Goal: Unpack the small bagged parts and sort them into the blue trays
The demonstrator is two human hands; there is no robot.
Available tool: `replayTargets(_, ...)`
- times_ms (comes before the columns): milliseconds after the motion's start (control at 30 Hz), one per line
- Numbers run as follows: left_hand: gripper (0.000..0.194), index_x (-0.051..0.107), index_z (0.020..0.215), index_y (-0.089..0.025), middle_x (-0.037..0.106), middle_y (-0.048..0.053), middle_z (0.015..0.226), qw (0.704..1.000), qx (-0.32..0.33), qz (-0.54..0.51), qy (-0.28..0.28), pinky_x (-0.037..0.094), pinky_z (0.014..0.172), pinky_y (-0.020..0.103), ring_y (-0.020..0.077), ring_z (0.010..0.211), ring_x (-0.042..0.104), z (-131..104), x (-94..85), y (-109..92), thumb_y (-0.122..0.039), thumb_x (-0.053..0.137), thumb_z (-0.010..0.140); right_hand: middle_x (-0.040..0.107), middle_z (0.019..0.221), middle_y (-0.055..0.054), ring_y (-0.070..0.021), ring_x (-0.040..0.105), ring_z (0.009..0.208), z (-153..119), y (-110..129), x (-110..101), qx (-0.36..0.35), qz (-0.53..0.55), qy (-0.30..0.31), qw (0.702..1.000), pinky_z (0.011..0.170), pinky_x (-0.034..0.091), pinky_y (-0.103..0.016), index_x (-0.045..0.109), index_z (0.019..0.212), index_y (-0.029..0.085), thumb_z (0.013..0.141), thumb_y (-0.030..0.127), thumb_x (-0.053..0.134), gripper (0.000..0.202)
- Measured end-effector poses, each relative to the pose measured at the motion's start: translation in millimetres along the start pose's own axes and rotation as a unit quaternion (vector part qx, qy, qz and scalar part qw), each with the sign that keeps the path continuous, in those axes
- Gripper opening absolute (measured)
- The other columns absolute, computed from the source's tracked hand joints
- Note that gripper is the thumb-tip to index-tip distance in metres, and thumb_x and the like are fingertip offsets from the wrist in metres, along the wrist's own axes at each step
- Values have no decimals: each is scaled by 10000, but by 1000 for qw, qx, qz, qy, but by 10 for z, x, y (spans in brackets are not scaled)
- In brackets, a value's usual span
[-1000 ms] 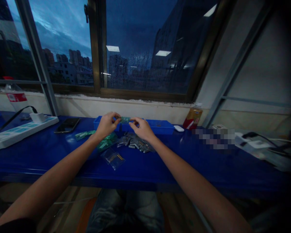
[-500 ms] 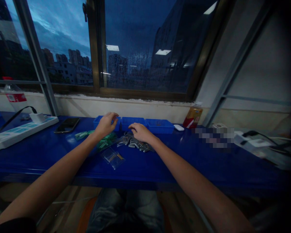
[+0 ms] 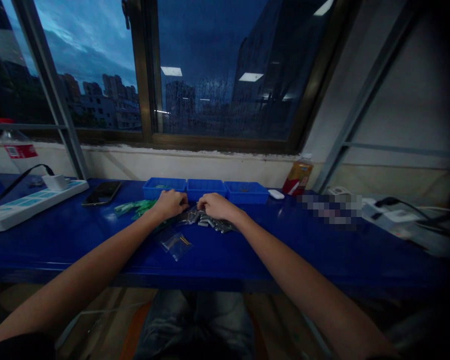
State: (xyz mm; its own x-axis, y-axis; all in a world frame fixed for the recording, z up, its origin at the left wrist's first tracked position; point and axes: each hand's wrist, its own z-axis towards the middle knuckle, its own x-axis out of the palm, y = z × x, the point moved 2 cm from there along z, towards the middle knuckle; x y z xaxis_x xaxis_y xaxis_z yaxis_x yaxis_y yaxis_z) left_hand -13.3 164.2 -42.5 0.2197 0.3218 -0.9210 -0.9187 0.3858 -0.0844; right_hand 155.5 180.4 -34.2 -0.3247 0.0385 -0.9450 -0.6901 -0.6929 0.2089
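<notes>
My left hand is over the left end of a pile of small grey metallic pieces, fingers curled downward. Close by on the right, my right hand bends over the same pile, its fingertips drawn together. What either hand pinches, if anything, is too small or hidden to make out. Green packets lie in a heap left of my left hand, partly covered by it. Nearer to me is a clear plastic bag with thin gold-coloured pieces inside.
Behind my hands, three blue bins stand in a row: left, middle and right. A phone and a power strip lie on the left. A white case and a drink bottle are at the right.
My left hand has come down from the left bin towards the grey pile, its fingers now more curled. My right hand stays over the pile with its fingers drawn in.
</notes>
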Motion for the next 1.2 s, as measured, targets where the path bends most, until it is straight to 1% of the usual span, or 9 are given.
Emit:
replayTargets(167,161,586,833,-194,654,59,788,1000,-28,0,-3,424,649,284,214,740,600,-1,29,-45,-175,502,697,669,859,-23,-159,587,805,-20,26,5,-2,-10,-27,1000,675,391,-229,662,789,221,709,77,446,271)
replayTargets(267,141,559,844,-177,648,65,809,999,8,-41,-33,423,666,290,209,764,595,2,-26,-110,-170,473,732,645,783,-27,-145,565,729,-36,53,-19,-4,12,-83,996,638,376,-227,623,884,195,757,170,479,194)
replayTargets(367,118,528,856,-171,636,52,787,988,53,-116,-82,425,677,282,181,743,590,-4,-128,-177,-196,433,791,609,760,-17,-131,536,703,-55,87,-61,-20,39,-136,990,634,368,-221,563,991,176,751,238,539,250)
replayTargets(500,116,497,887,-169,624,46,800,972,71,-190,-117,432,658,269,165,736,591,-19,-211,-224,-220,417,819,582,770,-13,-121,517,706,-63,109,-89,-56,49,-170,983,649,359,-217,557,906,171,754,215,538,160)
replayTargets(633,181,514,930,-165,627,49,811,974,65,-184,-117,432,667,276,171,760,589,-28,-208,-227,-253,377,852,581,758,-21,-122,512,709,-40,104,-80,-58,55,-182,980,649,345,-220,557,815,165,803,232,486,98)
replayTargets(833,210,548,976,-161,628,58,839,980,90,-132,-117,419,716,291,187,806,562,-41,-215,-247,-263,467,811,560,651,-21,-115,492,628,-24,101,-109,-26,50,-195,979,588,309,-228,523,667,161,891,290,324,327)
replayTargets(900,195,557,939,-161,623,57,814,983,80,-120,-117,410,698,289,188,784,559,-45,-232,-259,-268,438,827,560,653,-13,-114,492,618,-38,105,-115,-28,61,-191,979,582,310,-227,543,723,163,888,308,335,302)
replayTargets(1033,234,557,877,-158,619,55,788,985,59,-120,-112,381,637,264,175,732,559,-53,-278,-290,-284,360,867,556,681,12,-119,503,648,-72,122,-123,-52,89,-208,973,615,337,-222,508,1016,176,836,306,455,228)
replayTargets(1200,318,550,749,-166,593,33,678,989,35,-118,-85,338,572,245,152,628,544,-64,-304,-307,-310,303,887,550,718,1,-114,487,662,-82,153,-138,-66,75,-212,972,626,341,-220,544,888,178,819,252,480,119)
